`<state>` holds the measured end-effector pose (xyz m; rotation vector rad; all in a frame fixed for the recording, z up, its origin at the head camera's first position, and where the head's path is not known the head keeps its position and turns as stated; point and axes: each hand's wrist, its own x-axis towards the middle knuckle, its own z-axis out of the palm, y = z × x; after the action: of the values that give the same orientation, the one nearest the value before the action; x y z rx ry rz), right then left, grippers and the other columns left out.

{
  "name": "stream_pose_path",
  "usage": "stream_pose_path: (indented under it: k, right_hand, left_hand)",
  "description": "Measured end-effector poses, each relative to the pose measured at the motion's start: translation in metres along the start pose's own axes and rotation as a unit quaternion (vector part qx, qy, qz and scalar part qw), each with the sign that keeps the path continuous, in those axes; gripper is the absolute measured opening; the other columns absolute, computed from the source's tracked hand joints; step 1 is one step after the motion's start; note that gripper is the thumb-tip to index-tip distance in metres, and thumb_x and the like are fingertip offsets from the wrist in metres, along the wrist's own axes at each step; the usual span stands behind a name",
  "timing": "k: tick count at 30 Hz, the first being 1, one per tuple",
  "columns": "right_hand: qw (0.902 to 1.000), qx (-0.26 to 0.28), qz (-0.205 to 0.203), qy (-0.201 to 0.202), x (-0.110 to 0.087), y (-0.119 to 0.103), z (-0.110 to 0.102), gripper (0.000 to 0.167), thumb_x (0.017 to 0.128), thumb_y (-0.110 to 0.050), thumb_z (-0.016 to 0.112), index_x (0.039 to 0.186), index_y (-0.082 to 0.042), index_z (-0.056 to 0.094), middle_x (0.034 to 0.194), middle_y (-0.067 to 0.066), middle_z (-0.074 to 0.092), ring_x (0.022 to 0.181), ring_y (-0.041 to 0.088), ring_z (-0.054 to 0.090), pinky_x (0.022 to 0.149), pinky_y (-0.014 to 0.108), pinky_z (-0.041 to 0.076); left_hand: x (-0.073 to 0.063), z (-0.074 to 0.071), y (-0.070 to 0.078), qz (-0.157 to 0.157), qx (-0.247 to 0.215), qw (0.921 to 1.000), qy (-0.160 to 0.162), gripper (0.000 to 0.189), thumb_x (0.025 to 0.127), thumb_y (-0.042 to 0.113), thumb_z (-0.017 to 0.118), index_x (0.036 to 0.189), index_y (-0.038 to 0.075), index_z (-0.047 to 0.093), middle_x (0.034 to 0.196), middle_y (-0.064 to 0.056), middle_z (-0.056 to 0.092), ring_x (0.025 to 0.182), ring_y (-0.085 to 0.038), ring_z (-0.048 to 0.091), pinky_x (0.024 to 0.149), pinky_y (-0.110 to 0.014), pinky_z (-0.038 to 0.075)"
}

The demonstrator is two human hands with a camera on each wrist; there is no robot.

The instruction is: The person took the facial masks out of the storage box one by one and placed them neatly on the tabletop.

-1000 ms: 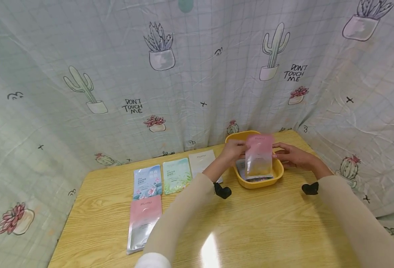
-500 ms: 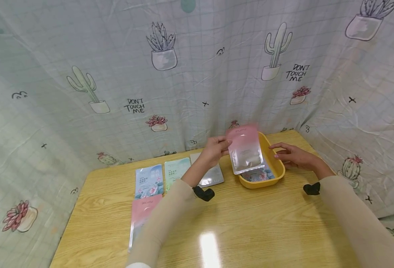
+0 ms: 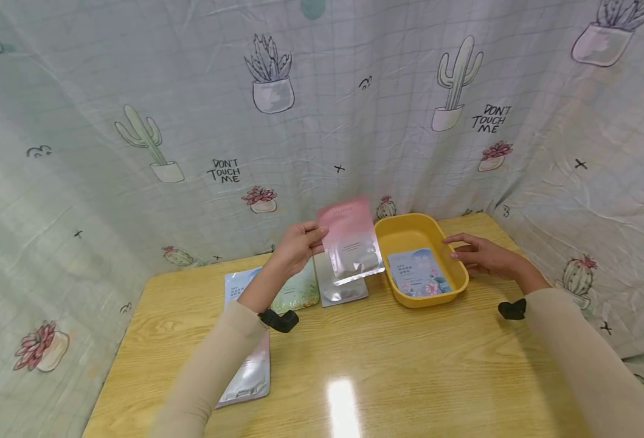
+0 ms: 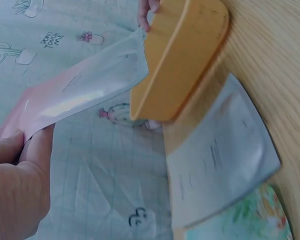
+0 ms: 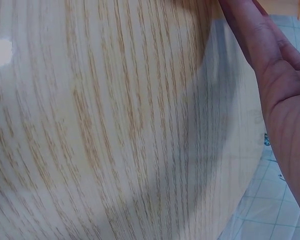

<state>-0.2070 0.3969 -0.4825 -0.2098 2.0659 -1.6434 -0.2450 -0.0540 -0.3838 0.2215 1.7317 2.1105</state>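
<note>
Pink packet [image 3: 351, 239], pinched by the left hand [image 3: 297, 246], had just left the bin [image 3: 428, 300], exposing 1 blue packet [image 3: 416, 274] inside; the right hand's [image 3: 486, 255] grip was unclear.

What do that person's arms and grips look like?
The left sleeve and right sleeve are long, plain and beige. A small black piece sits where each sleeve ends. The left grip and right grip are bare, without gloves.
</note>
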Motion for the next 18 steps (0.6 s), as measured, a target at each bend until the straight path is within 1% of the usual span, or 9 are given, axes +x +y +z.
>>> stream_pose_path:
  k: [2, 6, 9, 10, 14, 15, 16, 17, 18]
  right_hand:
    - [1.0, 0.0, -0.001, 0.001, -0.001, 0.0, 0.0, 0.057, 0.109, -0.022, 0.052, 0.157, -0.007, 0.027, 0.153, 0.033, 0.036, 0.115, 0.025, 0.067, 0.093, 0.046, 0.058]
    - [1.0, 0.001, -0.002, -0.001, -0.001, -0.001, 0.0, 0.056, 0.109, -0.022, 0.052, 0.157, -0.007, 0.027, 0.153, 0.033, 0.036, 0.115, 0.025, 0.067, 0.094, 0.047, 0.057]
    - [1.0, -0.002, -0.001, 0.0, 0.0, -0.001, 0.0, 0.057, 0.109, -0.022, 0.053, 0.157, -0.007, 0.027, 0.153, 0.034, 0.035, 0.115, 0.025, 0.066, 0.094, 0.046, 0.058]
    - [1.0, -0.004, 0.0, 0.001, 0.0, -0.001, -0.001, 0.057, 0.108, -0.023, 0.053, 0.157, -0.007, 0.028, 0.153, 0.033, 0.035, 0.115, 0.025, 0.066, 0.094, 0.045, 0.058]
    - [0.9999, -0.011, 0.001, 0.004, 0.0, -0.002, -0.001, 0.058, 0.108, -0.024, 0.054, 0.157, -0.008, 0.028, 0.154, 0.033, 0.034, 0.116, 0.024, 0.066, 0.094, 0.044, 0.058]
    - [0.9999, -0.013, 0.001, 0.004, 0.0, -0.002, -0.001, 0.058, 0.108, -0.024, 0.054, 0.157, -0.008, 0.028, 0.154, 0.033, 0.034, 0.116, 0.024, 0.066, 0.094, 0.043, 0.058]
    - [0.9999, -0.014, 0.001, 0.005, 0.0, -0.002, -0.001, 0.058, 0.108, -0.024, 0.054, 0.157, -0.007, 0.027, 0.155, 0.033, 0.034, 0.116, 0.023, 0.066, 0.094, 0.043, 0.058]
    - [0.9999, -0.015, 0.001, 0.005, 0.0, -0.002, -0.001, 0.058, 0.108, -0.024, 0.054, 0.157, -0.007, 0.028, 0.155, 0.033, 0.034, 0.115, 0.022, 0.066, 0.094, 0.043, 0.058]
    - [0.9999, -0.016, 0.001, 0.007, 0.0, -0.002, -0.001, 0.058, 0.108, -0.024, 0.053, 0.157, -0.007, 0.028, 0.155, 0.033, 0.034, 0.115, 0.022, 0.066, 0.093, 0.042, 0.058]
  left_hand:
    - [-0.007, -0.009, 0.0, -0.004, 0.007, 1.0, 0.002, 0.034, 0.106, -0.001, 0.049, 0.073, 0.007, 0.046, 0.079, -0.003, 0.047, 0.066, -0.01, 0.042, 0.063, -0.022, 0.052]
    - [-0.023, -0.028, -0.003, -0.013, 0.014, 0.9998, 0.006, 0.032, 0.106, -0.001, 0.048, 0.075, 0.005, 0.053, 0.082, -0.005, 0.051, 0.072, -0.01, 0.054, 0.07, -0.023, 0.058]
    - [-0.035, -0.04, -0.006, -0.02, 0.025, 0.9995, 0.006, 0.033, 0.107, 0.0, 0.048, 0.074, 0.006, 0.051, 0.081, -0.005, 0.048, 0.071, -0.01, 0.051, 0.069, -0.022, 0.057]
    - [-0.038, -0.045, -0.006, -0.022, 0.031, 0.9992, 0.006, 0.034, 0.107, 0.0, 0.048, 0.074, 0.006, 0.048, 0.079, -0.004, 0.046, 0.069, -0.01, 0.046, 0.066, -0.022, 0.055]
    - [-0.054, -0.061, -0.007, -0.04, 0.041, 0.9981, 0.022, 0.028, 0.108, 0.001, 0.046, 0.08, 0.006, 0.052, 0.082, -0.003, 0.046, 0.07, -0.01, 0.045, 0.065, -0.021, 0.053]
    - [-0.057, -0.065, -0.007, -0.045, 0.041, 0.9978, 0.026, 0.026, 0.108, 0.001, 0.046, 0.083, 0.005, 0.054, 0.084, -0.003, 0.048, 0.072, -0.009, 0.049, 0.067, -0.021, 0.055]
    - [-0.061, -0.069, -0.007, -0.048, 0.042, 0.9976, 0.027, 0.021, 0.108, 0.001, 0.045, 0.091, 0.002, 0.058, 0.087, -0.004, 0.051, 0.075, -0.009, 0.054, 0.071, -0.021, 0.057]
    - [-0.065, -0.073, -0.007, -0.053, 0.041, 0.9973, 0.03, 0.018, 0.108, 0.001, 0.045, 0.101, -0.002, 0.061, 0.09, -0.004, 0.054, 0.079, -0.009, 0.059, 0.075, -0.022, 0.059]
    - [-0.068, -0.076, -0.007, -0.055, 0.042, 0.9971, 0.03, 0.019, 0.108, 0.0, 0.044, 0.111, -0.006, 0.062, 0.092, -0.004, 0.055, 0.081, -0.008, 0.061, 0.078, -0.022, 0.059]
